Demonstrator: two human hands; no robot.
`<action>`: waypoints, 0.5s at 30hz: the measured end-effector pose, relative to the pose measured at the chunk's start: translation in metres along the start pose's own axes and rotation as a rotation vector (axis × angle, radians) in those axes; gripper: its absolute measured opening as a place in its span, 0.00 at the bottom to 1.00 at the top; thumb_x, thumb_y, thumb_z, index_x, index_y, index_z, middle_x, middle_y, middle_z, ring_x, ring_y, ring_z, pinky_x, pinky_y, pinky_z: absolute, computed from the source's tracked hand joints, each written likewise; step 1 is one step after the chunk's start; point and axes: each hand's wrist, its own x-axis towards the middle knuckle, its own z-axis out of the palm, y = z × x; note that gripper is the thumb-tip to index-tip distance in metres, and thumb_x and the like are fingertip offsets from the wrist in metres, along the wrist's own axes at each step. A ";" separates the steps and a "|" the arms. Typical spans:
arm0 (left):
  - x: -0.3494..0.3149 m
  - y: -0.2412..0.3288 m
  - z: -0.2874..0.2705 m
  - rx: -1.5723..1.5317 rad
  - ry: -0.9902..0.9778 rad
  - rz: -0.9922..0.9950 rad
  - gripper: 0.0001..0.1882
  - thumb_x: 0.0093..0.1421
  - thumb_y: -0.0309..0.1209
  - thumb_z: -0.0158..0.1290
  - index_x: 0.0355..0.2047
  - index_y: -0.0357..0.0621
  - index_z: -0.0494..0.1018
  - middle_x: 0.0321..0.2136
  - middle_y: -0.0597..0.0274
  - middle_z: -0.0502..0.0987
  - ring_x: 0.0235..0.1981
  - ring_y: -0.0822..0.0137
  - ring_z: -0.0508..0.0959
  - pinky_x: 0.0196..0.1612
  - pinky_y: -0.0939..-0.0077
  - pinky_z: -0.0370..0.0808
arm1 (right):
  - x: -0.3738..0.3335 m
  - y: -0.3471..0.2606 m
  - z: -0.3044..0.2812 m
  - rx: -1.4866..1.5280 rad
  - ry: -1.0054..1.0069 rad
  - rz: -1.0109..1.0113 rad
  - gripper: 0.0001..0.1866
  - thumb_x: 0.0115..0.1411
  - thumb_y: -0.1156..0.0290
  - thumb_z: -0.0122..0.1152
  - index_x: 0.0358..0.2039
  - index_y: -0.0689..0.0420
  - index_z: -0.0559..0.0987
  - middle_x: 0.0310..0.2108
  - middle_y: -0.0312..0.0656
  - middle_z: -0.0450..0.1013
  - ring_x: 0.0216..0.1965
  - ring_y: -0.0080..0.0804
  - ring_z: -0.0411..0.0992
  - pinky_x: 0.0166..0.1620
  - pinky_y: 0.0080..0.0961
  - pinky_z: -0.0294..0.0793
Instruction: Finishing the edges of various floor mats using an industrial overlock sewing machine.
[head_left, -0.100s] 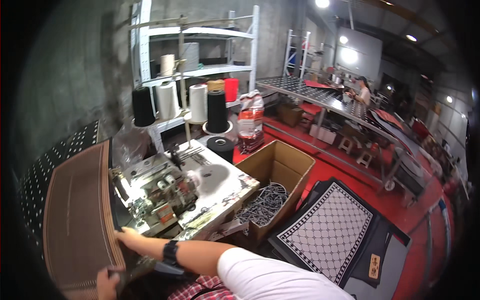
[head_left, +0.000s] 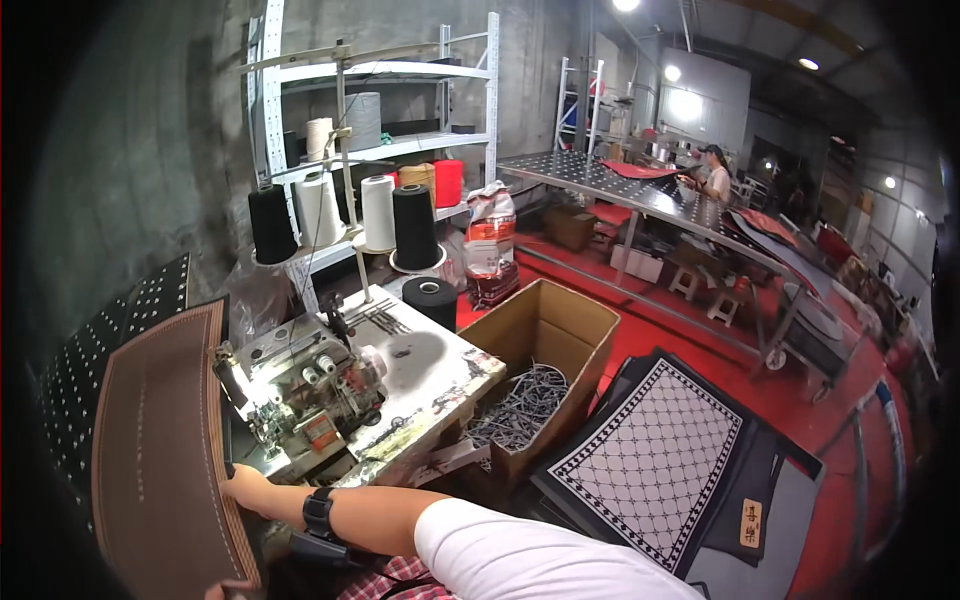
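The brown mat (head_left: 160, 430) lies just left of the sewing machine (head_left: 325, 385), its striped edge toward it. On the machine's near side, the right hand (head_left: 250, 492) has its grip closed on that edge. The left hand (head_left: 232, 591), farther from the machine, barely shows by the mat's near corner — from here I can't tell its grip. 4 tall thread cones (head_left: 413, 225) — 2 black, 2 white — rise behind the machine.
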 end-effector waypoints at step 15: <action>-0.127 -0.135 -0.084 1.196 1.021 -0.034 0.29 0.50 0.45 0.50 0.44 0.31 0.63 0.41 0.40 0.67 0.42 0.50 0.68 0.44 0.62 0.65 | -0.087 -0.181 -0.104 -0.859 -0.087 -0.142 0.20 0.48 0.59 0.50 0.34 0.63 0.73 0.30 0.53 0.71 0.33 0.44 0.71 0.34 0.33 0.70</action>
